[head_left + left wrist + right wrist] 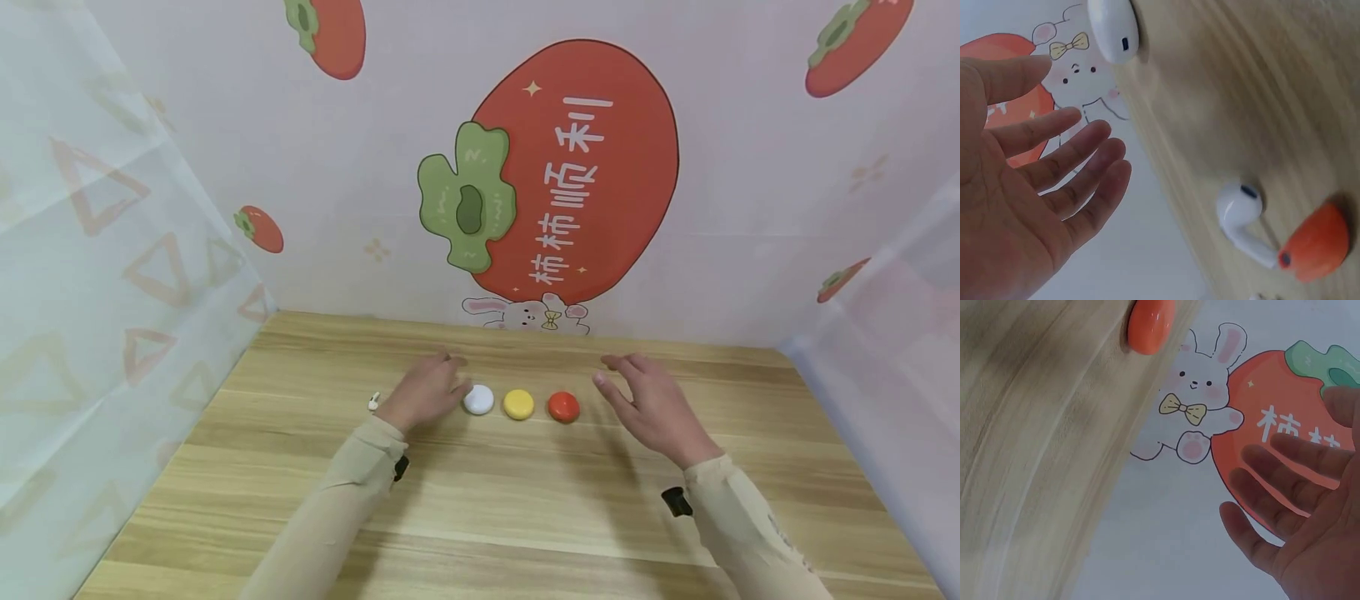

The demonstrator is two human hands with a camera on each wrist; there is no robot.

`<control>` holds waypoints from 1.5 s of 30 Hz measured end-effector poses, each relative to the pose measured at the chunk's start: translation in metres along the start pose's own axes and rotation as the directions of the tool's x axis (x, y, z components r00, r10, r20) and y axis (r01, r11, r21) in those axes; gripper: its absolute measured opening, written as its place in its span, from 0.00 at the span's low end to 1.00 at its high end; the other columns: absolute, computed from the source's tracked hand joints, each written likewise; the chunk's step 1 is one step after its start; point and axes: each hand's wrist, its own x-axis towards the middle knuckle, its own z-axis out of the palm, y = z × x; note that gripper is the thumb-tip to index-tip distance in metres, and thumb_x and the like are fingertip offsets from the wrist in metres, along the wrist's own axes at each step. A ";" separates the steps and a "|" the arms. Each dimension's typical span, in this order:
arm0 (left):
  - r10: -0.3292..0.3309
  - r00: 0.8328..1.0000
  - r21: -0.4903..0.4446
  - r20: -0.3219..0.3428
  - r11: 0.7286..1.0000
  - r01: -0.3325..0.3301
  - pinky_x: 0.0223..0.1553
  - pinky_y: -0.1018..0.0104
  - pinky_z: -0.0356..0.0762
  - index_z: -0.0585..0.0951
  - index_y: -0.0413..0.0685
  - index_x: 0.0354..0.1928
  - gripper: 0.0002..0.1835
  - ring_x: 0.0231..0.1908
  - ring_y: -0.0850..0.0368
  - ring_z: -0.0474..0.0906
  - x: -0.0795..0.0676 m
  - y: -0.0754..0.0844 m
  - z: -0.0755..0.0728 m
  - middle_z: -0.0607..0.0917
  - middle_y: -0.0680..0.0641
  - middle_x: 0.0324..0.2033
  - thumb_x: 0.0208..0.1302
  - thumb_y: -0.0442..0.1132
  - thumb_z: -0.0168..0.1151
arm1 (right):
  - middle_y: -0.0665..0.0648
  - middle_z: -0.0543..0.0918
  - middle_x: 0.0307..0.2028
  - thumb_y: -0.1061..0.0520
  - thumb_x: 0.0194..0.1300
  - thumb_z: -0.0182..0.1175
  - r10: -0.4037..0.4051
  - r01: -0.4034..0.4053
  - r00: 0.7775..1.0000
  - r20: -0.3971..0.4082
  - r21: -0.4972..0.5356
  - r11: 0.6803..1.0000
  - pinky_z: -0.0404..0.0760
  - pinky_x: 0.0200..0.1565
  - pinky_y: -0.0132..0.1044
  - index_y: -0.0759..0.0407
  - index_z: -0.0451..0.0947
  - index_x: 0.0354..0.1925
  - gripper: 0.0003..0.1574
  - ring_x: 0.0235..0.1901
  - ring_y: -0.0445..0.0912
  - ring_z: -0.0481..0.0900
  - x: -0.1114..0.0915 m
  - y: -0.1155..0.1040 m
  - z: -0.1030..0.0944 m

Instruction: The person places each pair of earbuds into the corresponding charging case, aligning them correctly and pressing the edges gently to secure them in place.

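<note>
A white rounded piece (478, 400), a yellow one (518, 404) and a red one (564, 407) lie in a row on the wooden table. My left hand (426, 390) hovers just left of the white piece, its fingers loosely extended. A white earbud (373, 401) lies behind that wrist. The left wrist view shows the earbud (1239, 215) beside an orange-red rounded thing (1316, 244) of unclear kind. A dark slot marks the smooth white piece (1113, 28) there. My right hand (654, 407), fingers spread and holding nothing, is right of the red piece (1150, 325).
A printed sheet (360, 183) with persimmons and a rabbit stands along the table's back edge. Pale sheets hang at the left (90, 208) and right (892, 333). Bare wooden tabletop (517, 517) stretches between the forearms.
</note>
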 end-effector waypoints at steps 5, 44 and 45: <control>-0.022 0.997 -0.005 0.073 1.000 0.022 0.64 0.46 0.70 0.78 0.35 0.62 0.24 0.61 0.38 0.73 0.002 0.003 0.006 0.79 0.35 0.59 0.73 0.45 0.61 | 0.66 0.79 0.58 0.41 0.78 0.53 -0.003 0.003 1.000 0.002 0.008 1.000 0.71 0.59 0.64 0.65 0.77 0.62 0.32 0.61 0.64 0.72 -0.004 -0.004 0.004; -0.098 0.984 -0.074 0.146 0.991 0.110 0.58 0.51 0.69 0.85 0.41 0.45 0.17 0.51 0.47 0.72 0.015 0.010 0.015 0.80 0.46 0.43 0.62 0.47 0.74 | 0.63 0.81 0.57 0.39 0.77 0.54 -0.010 0.008 0.998 0.059 0.033 0.999 0.73 0.58 0.62 0.62 0.78 0.62 0.32 0.59 0.61 0.76 -0.016 -0.020 0.017; -0.097 0.985 -0.088 0.145 0.990 0.110 0.59 0.51 0.69 0.85 0.41 0.45 0.17 0.50 0.48 0.72 0.015 0.010 0.015 0.80 0.47 0.43 0.62 0.47 0.74 | 0.63 0.81 0.57 0.39 0.76 0.54 -0.011 0.009 0.998 0.058 0.033 0.999 0.73 0.58 0.62 0.62 0.78 0.62 0.32 0.59 0.61 0.76 -0.016 -0.020 0.017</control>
